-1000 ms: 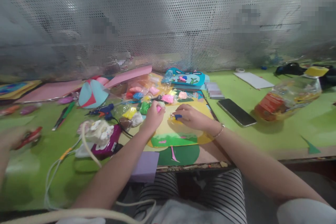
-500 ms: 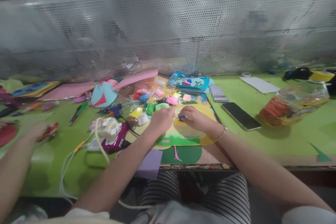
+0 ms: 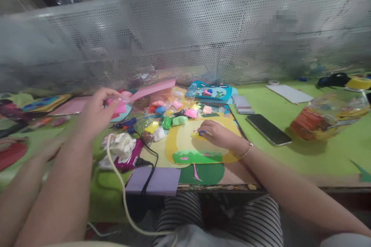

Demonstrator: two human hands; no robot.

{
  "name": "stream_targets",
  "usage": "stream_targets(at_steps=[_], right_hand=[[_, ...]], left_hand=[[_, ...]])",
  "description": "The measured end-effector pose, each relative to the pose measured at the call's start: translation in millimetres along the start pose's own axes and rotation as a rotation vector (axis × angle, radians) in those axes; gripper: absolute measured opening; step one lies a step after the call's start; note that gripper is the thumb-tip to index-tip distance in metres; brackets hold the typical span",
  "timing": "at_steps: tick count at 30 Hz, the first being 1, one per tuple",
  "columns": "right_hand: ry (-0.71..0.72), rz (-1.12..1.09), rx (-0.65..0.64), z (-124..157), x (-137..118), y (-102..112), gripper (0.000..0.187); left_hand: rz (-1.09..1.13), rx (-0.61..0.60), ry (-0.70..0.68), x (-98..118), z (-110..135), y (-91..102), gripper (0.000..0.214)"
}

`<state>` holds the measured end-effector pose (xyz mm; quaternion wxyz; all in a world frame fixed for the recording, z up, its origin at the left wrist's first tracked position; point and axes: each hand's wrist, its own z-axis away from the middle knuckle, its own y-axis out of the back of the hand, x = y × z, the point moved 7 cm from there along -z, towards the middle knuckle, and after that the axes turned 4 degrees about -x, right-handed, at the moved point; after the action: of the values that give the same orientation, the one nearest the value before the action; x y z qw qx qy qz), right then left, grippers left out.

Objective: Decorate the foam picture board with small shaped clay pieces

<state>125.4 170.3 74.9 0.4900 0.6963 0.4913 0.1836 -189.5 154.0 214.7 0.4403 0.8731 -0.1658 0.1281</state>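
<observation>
My left hand (image 3: pixel 100 114) is raised over the left side of the table, its fingers closed on a bright pink clay packet (image 3: pixel 118 105) in clear plastic. Below that packet lies a light blue paper shape (image 3: pixel 124 114), partly hidden. Over the yellow paper picture (image 3: pixel 181 139), my right hand (image 3: pixel 215 133) has its fingertips closed around a small blue clay piece (image 3: pixel 201 133). Small yellow bits show beside it. Clay packets lie just beyond the picture: a green one (image 3: pixel 167 122), a white one (image 3: pixel 159 134), a yellow one (image 3: pixel 152 127) and several others.
A power strip (image 3: pixel 127 160) with cords is left of the picture, near a purple sheet (image 3: pixel 162 180). On the right lie a phone (image 3: pixel 269 129) and a plastic jar (image 3: pixel 327 117). A co-worker's arm (image 3: pixel 29 185) reaches in at left. A perforated metal screen (image 3: pixel 185 34) stands behind.
My left hand has left the picture, swung far to the left and taken up the pink packet. My right hand stays over the picture with the blue piece.
</observation>
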Motion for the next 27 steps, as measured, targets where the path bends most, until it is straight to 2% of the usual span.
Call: stream_targets(at_steps=[1, 3, 7, 9, 11, 12, 17, 21, 23, 25, 27], right_hand=[[0.001, 0.000, 0.001, 0.2, -0.1, 0.3, 0.022], [-0.005, 0.002, 0.002, 0.6, 0.5, 0.9, 0.022], [-0.018, -0.007, 0.003, 1.1, 2.1, 1.6, 0.023], [-0.023, -0.014, 0.003, 1.0, 2.5, 1.5, 0.023], [-0.029, -0.018, -0.006, 0.8, 2.7, 1.1, 0.023], [-0.032, -0.018, -0.011, 0.7, 2.8, 0.8, 0.024], [-0.051, -0.018, -0.041, 0.3, 3.5, -0.8, 0.024], [-0.049, -0.019, -0.039, 0.7, 3.8, -0.3, 0.025], [-0.045, -0.024, -0.029, 1.1, 3.8, 0.7, 0.024], [-0.042, -0.029, -0.022, 1.3, 3.7, 1.3, 0.024], [-0.044, -0.033, -0.026, 1.1, 3.6, 1.0, 0.024]], left_hand=[[0.006, -0.051, 0.008, -15.0, -6.0, -5.0, 0.024], [0.037, -0.075, 0.052, -47.0, -14.3, -16.7, 0.022], [0.102, -0.295, 0.170, -98.5, -14.0, -64.3, 0.032], [0.159, -0.505, 0.154, -106.0, -6.6, -91.2, 0.046], [0.208, -0.592, 0.145, -107.0, -1.2, -105.0, 0.055], [0.215, -0.597, 0.147, -106.8, -0.1, -108.1, 0.058], [0.108, -0.527, 0.184, -110.3, -0.8, -112.8, 0.057], [0.266, -0.597, 0.104, -103.9, 1.4, -124.2, 0.055], [0.348, -0.613, 0.113, -100.0, 1.4, -123.0, 0.056], [0.380, -0.552, 0.178, -99.0, -1.0, -109.4, 0.055], [0.298, -0.403, 0.227, -100.3, -3.6, -79.6, 0.049]])
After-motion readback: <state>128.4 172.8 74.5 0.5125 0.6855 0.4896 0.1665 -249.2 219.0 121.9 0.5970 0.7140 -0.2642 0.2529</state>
